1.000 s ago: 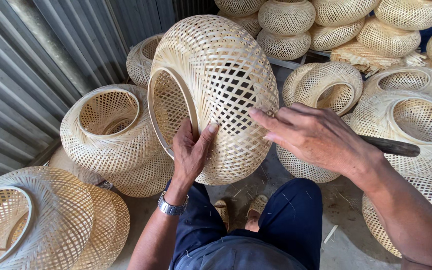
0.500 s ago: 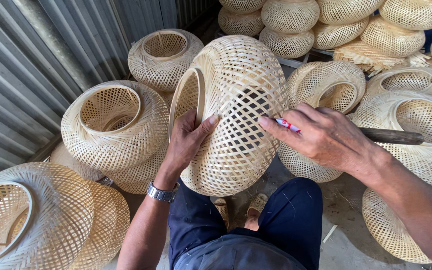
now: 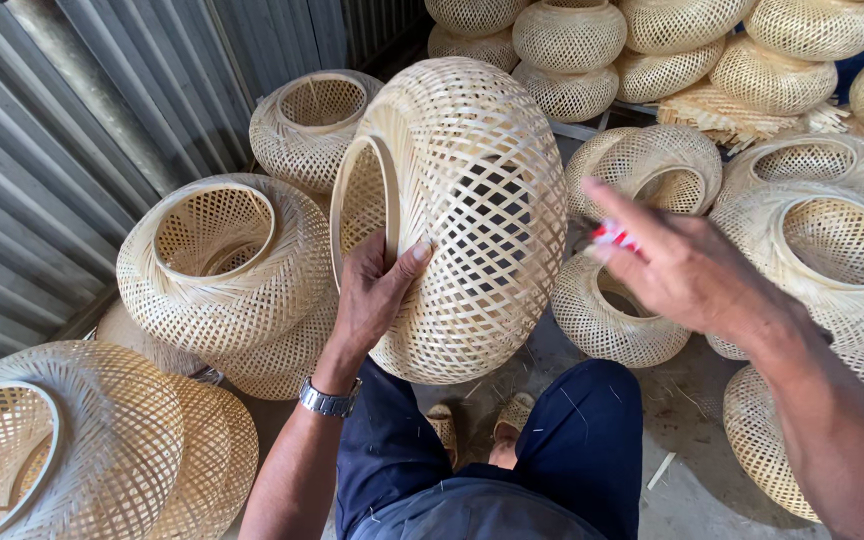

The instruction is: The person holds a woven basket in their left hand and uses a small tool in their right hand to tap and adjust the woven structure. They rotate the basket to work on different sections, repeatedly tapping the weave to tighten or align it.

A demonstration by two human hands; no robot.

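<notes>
Looking down, I see my left hand holding a round woven bamboo shade up on its side above my knees, palm flat to the weave and thumb hooked by the open ring. My right hand, blurred, hovers just right of the shade, not touching; its fingers are loosely curled around what looks like a small red-and-white object. More woven shades surround me.
</notes>
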